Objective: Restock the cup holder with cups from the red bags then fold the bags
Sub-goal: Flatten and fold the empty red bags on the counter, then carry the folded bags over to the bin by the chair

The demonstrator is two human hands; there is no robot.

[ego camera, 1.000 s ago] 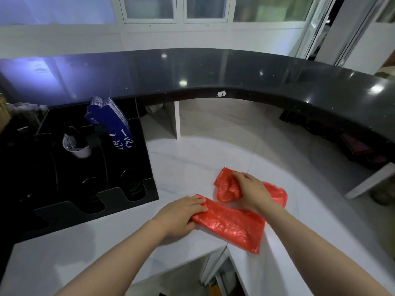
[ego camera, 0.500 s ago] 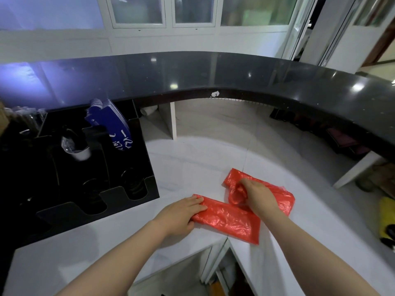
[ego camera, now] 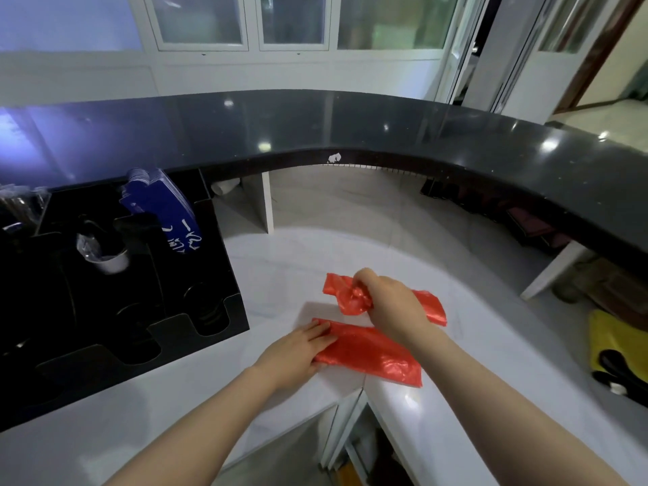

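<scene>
A flat folded red bag [ego camera: 371,354] lies on the white counter [ego camera: 287,271] near its front edge. My left hand [ego camera: 298,352] rests with straight fingers on the bag's left end. Just behind it, my right hand [ego camera: 389,303] grips the bunched end of a second red bag [ego camera: 350,292], whose other end shows right of my wrist. The black cup holder [ego camera: 115,299] stands at the left with round slots, a white cup [ego camera: 105,257] and a stack of blue cups [ego camera: 164,212] in it.
A raised curved black countertop [ego camera: 315,128] runs behind and to the right. A gap in the white counter opens just below the folded bag. A yellow item [ego camera: 617,345] lies low at the right edge.
My right hand has lifted the bunched end of the second bag up and away from the folded one, so a gap now shows between the two bags. My left hand stays put.
</scene>
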